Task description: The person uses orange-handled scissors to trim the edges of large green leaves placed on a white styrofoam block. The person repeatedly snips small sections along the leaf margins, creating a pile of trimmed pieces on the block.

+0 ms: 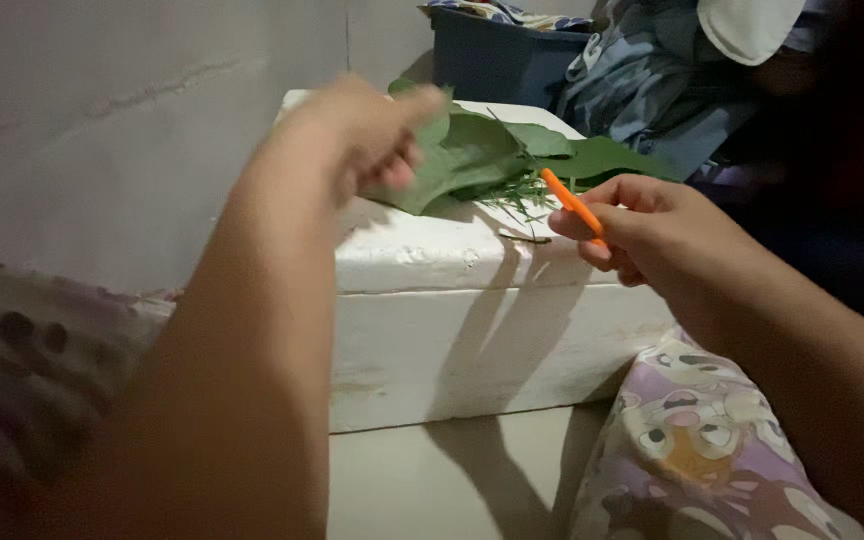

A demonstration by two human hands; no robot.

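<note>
We see the left hand (367, 135) reaching out over the top of a white foam box (472, 330), its fingers loosely curled and blurred by motion. It lies at the near edge of a pile of green leaves (472, 155), and we cannot tell whether the fingers actually hold a leaf or only brush it. The leaves lie across the far half of the box's top, spreading toward its far right corner, with a few thin green stems (522, 200) trailing out toward the middle.

The right hand (642, 225) hovers just off the right edge of the box's top, fingers closed around an orange tool (572, 205), a narrow strip whose tip points up and left toward the leaves. What kind of tool it is we cannot make out.

Beyond the box stands a dark blue bin (497, 60) with patterned cloth showing over its rim; what else it holds is hidden. Beside it lies a heap of blue clothing (642, 90). Patterned purple fabric (702, 440) covers the knee at lower right.
</note>
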